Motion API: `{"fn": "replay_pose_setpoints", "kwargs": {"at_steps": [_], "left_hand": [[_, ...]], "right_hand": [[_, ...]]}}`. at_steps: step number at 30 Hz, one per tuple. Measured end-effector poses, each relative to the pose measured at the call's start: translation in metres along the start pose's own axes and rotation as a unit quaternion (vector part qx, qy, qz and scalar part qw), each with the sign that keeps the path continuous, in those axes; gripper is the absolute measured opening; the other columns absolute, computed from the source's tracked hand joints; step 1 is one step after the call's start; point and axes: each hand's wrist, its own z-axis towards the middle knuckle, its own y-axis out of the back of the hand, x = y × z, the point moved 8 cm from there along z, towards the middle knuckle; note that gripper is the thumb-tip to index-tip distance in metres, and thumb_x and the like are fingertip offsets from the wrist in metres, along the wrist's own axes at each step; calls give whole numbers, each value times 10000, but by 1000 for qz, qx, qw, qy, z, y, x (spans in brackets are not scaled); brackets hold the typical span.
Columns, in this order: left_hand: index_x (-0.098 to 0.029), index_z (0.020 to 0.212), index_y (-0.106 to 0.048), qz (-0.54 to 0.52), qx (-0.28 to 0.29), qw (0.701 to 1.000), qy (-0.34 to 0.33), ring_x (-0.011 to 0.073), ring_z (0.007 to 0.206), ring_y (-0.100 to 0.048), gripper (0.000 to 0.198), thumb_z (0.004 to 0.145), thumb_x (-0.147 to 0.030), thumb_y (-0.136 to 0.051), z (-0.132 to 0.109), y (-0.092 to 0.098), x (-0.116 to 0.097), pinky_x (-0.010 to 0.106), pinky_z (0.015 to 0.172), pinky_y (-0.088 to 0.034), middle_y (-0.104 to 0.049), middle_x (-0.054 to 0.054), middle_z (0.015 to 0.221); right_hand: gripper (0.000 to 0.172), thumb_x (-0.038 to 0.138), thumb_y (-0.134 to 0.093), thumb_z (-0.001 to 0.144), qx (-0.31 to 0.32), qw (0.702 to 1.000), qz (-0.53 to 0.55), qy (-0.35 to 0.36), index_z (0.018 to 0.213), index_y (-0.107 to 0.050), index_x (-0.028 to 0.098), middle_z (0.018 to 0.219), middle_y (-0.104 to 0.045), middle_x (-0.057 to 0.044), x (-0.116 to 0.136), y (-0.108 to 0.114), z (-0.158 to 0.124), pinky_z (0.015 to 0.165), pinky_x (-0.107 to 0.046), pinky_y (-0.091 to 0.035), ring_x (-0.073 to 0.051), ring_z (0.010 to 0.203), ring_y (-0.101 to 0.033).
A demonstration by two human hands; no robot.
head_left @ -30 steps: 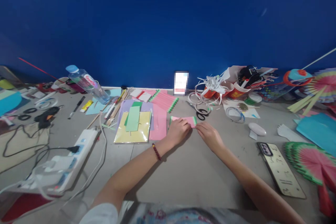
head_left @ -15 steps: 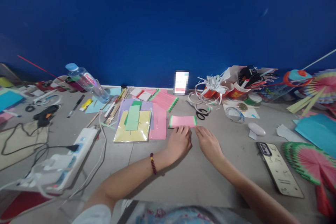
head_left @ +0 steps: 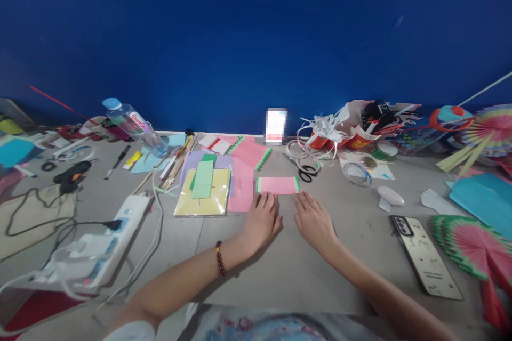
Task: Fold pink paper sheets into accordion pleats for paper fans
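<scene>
A small pink paper strip (head_left: 277, 185) with green ends lies flat on the table in front of me. My left hand (head_left: 263, 219) has bent fingers pressed on its near left corner, with the thumb pointing right. At the near right corner, my right hand (head_left: 314, 219) presses with its fingers together. The near edge is partly hidden under both sets of fingertips. Just beyond the strip are black-handled scissors (head_left: 308, 173) and a pleated pink paper (head_left: 252, 153) with green edges.
Left of the hands lies a yellow paper pack (head_left: 184, 206) with green slips on top. A power strip (head_left: 120, 240), glue gun (head_left: 74, 175) and bottle (head_left: 136, 125) stand farther left. Rightward are a phone (head_left: 428, 261), a white mouse-shaped object (head_left: 391, 196), paper fans (head_left: 472, 250) and red cups (head_left: 358, 141).
Both hands have come slightly nearer to me. My left hand has slid left along the strip's near edge, widening the gap between the hands, and more of the strip shows.
</scene>
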Motion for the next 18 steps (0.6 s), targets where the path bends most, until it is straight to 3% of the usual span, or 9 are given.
{"fn": "replay_pose_setpoints", "kwargs": {"at_steps": [12,18], "left_hand": [[-43,1291,-494,2,9,1000,-1,325,1198,-449,487,887,-314,-482,0,0,-3,486,1056,-350,-520,182,1262],[-35,1327,-447,-14,6,1000,5,327,1212,-432,520,881,-298,-492,0,0,-3,498,1068,-324,-519,180,1267]], "right_hand": [[463,98,-504,796,-7,999,38,-22,1255,-553,66,1354,-533,-199,1,0,2,1006,-433,-444,-319,1257,-470],[489,87,-458,806,-22,999,42,-4,1290,-521,54,1312,-588,-185,6,-8,-3,969,-407,-480,-287,1206,-543]]}}
